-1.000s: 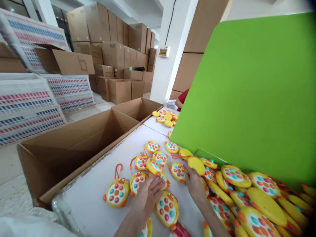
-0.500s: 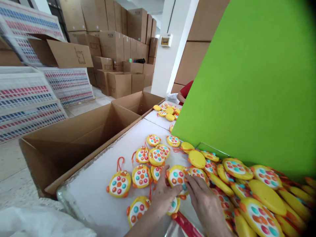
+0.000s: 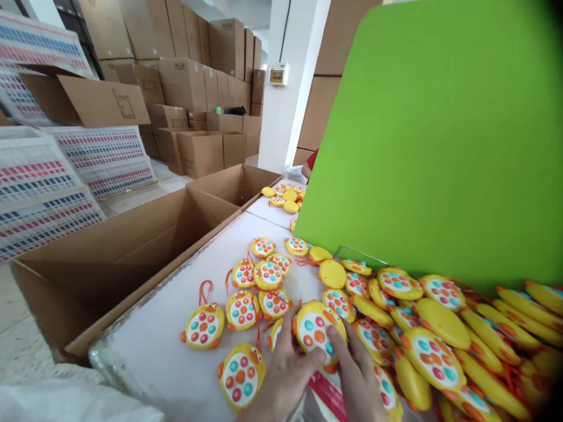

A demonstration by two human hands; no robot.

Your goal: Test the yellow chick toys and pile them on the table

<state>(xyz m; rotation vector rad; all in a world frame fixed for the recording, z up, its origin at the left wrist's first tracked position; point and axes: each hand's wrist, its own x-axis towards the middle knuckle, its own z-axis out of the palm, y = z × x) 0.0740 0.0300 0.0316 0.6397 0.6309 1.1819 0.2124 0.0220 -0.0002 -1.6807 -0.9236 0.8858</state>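
A yellow duck-shaped toy with a white face of coloured round buttons is held between both hands, just above the table. My left hand grips its left and near edge, the thumb lying over the front. On the other side, my right hand has its fingers curled on the right edge. Several similar duck toys lie button side up to the left, one nearest and another with an orange cord loop. To the right, a heap of the same toys spreads out, some showing plain yellow backs.
A large green board stands behind the heap. Open cardboard boxes line the table's left edge. Patterned white crates and stacked cartons stand beyond. A person's red sleeve shows behind the board. A white bag lies front left.
The duck toy has been lifted and tilted between both hands, with my right hand's fingers now closed around its edge. The whole view has shifted slightly, so the surroundings sit further left.
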